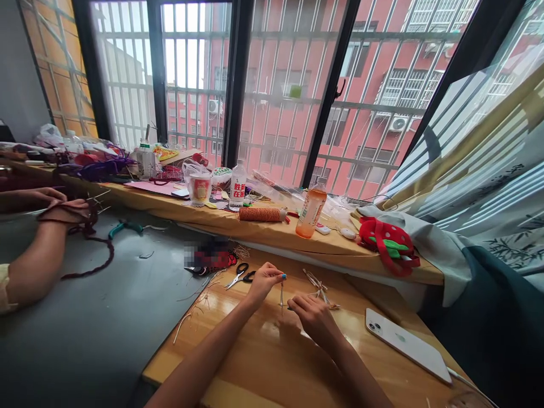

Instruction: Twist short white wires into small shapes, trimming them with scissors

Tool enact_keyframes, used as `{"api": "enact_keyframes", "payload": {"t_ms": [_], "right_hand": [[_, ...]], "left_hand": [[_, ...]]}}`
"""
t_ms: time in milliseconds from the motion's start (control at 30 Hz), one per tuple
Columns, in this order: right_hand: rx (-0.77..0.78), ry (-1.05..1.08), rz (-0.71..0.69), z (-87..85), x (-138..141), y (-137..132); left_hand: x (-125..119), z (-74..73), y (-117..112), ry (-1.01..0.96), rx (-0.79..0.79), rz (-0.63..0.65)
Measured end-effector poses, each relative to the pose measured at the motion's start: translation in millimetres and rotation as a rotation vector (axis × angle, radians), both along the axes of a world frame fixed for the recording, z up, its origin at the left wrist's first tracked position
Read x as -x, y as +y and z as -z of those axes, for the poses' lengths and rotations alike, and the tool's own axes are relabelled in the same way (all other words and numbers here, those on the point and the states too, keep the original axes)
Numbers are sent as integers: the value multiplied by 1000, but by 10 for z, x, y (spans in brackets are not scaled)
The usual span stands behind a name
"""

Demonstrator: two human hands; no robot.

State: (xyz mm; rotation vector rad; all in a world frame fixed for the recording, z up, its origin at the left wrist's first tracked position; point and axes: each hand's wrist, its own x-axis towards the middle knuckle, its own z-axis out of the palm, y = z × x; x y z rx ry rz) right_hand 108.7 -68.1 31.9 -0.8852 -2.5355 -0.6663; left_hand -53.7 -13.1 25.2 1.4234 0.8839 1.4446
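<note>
Above the wooden table, my left hand (264,285) pinches the top of a thin pale cord (281,294) that hangs down from its fingertips. A small blue spot shows at those fingertips; whether it is a nail or a bead I cannot tell. Lower and to the right, my right hand (313,317) has its fingers closed by the cord's lower end, where a thin strand crosses sideways. What exactly sits inside that pinch is hidden. Behind the right hand lies a bundle of pale strands (318,286). Scissors with black handles (238,276) rest left of my left hand.
A white phone (406,343) lies at the right on the wooden table (229,362). The sill behind bears an orange thread spool (261,215), a bottle of orange drink (311,211) and a red strawberry pouch (389,241). At left, another person's hands (63,207) handle dark red yarn.
</note>
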Motion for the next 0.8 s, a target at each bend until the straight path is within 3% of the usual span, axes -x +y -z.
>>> {"api": "enact_keyframes", "payload": {"t_ms": [167,367,533,800], "right_hand": [[15,29,67,-23,20,-37],[51,50,6,-52,8,-44],[-11,-58,6,3,-9,-31],[-37,-53,55,-18,-16,-18]], "left_hand": [[-10,-23,-45,8,-33,-50],[-15,24,-26,59,-24,-78],[-11,47,-32,154,-108,-112],[-52,-49,-130,211,-207,-178]]}}
